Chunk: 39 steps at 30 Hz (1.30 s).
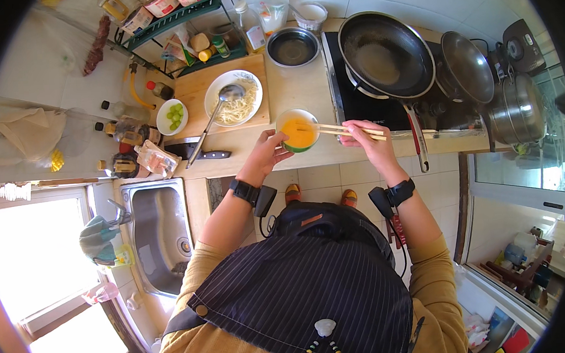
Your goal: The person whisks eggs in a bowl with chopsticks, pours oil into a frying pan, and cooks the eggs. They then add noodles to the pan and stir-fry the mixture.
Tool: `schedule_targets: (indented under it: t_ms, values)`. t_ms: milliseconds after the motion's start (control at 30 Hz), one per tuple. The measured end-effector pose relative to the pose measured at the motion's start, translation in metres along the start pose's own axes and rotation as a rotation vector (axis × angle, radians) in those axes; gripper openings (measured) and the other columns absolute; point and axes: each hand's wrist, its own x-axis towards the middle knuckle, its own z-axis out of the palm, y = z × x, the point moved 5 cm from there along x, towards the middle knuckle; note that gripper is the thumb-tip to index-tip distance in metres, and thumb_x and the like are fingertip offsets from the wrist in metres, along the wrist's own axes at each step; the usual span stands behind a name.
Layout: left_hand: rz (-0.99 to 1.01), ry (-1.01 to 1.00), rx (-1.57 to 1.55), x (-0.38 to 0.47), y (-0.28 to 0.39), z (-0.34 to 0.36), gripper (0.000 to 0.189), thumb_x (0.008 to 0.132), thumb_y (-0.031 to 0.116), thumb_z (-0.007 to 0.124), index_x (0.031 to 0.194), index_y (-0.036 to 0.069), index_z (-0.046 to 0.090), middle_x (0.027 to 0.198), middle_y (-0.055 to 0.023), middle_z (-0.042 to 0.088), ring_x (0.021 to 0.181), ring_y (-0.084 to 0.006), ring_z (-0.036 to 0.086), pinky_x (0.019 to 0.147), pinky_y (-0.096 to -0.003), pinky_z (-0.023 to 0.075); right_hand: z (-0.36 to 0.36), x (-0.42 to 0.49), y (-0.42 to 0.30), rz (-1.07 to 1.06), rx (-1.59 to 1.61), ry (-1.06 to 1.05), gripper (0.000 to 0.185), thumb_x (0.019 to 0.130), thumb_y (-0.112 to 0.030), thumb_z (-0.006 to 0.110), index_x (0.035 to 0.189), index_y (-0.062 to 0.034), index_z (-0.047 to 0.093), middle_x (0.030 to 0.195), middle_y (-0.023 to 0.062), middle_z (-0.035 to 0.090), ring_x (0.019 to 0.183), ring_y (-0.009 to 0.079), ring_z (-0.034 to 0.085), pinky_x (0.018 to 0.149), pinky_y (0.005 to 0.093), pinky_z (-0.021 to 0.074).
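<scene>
My left hand [267, 152] grips the near left rim of a small bowl [302, 149], green on the outside. Orange-yellow beaten egg [298, 135] fills much of it. In my right hand [366, 137] is a pair of wooden chopsticks [333, 129], their tips dipped in the egg. Left of the bowl, on a wooden cutting board [258, 81], stands a white bowl of noodles [235, 112]. A metal ladle [211, 115] rests across that bowl, its handle reaching towards the counter's front edge. A kitchen knife [211, 154] lies below the board.
A frying pan [382, 56] sits on the black cooktop [390, 119], its red-trimmed handle [416, 134] jutting past the counter edge. A wok [467, 68] stands beside it. Green fruit [175, 116] fills a small bowl; sauce bottles [129, 130] crowd the left. The sink [157, 232] is lower left.
</scene>
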Motion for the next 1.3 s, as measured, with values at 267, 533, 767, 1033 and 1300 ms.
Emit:
schedule_targets:
  t_ms: [267,533,767,1033,1300]
  values:
    - [0.102,0.094,0.219,-0.045,0.014,0.012,0.045,0.094,0.023,0.067,0.126,-0.001,0.047,0.111,-0.0127,0.062,0.093,-0.0219,0.069,0.083,-0.0375,0.0624,-0.009,-0.015,-0.016,-0.014,-0.049,-0.033,0.025,0.101,-0.015,0.061,0.110,0.0059,0.072,0.098,0.0138,0.073,0.082,0.0210,0.074,0.073,0.0279,0.0614]
    - [0.152,0.085,0.168,-0.052,0.011,0.014,0.049,0.089,0.021,0.073,0.126,-0.002,0.049,0.103,-0.0117,0.063,0.089,-0.0199,0.069,0.076,-0.0391,0.0648,-0.017,-0.025,-0.019,0.002,-0.011,-0.125,0.027,0.100,-0.018,0.061,0.108,0.0058,0.072,0.092,0.0139,0.073,0.077,0.0188,0.073,0.069,0.0281,0.0605]
    - [0.165,0.115,0.214,-0.054,0.009,0.015,0.051,0.088,0.018,0.073,0.127,-0.003,0.048,0.104,-0.0119,0.062,0.089,-0.0202,0.068,0.076,-0.0390,0.0652,-0.017,-0.030,-0.019,0.062,-0.038,-0.149,0.026,0.100,-0.017,0.061,0.106,0.0057,0.073,0.092,0.0137,0.073,0.076,0.0184,0.072,0.070,0.0282,0.0605]
    - [0.157,0.119,0.200,-0.053,0.007,0.014,0.050,0.088,0.019,0.073,0.126,-0.004,0.049,0.106,-0.0128,0.062,0.090,-0.0215,0.069,0.076,-0.0393,0.0651,-0.020,-0.025,-0.025,-0.033,0.000,-0.074,0.026,0.100,-0.016,0.062,0.108,0.0066,0.072,0.096,0.0160,0.074,0.076,0.0206,0.074,0.070,0.0300,0.0623]
    - [0.159,0.095,0.204,-0.052,0.010,0.018,0.048,0.089,0.020,0.072,0.125,-0.002,0.051,0.105,-0.0119,0.062,0.090,-0.0219,0.069,0.077,-0.0395,0.0643,-0.021,-0.022,-0.023,0.027,-0.048,-0.138,0.026,0.100,-0.015,0.062,0.109,0.0063,0.072,0.093,0.0144,0.074,0.076,0.0196,0.073,0.070,0.0289,0.0606]
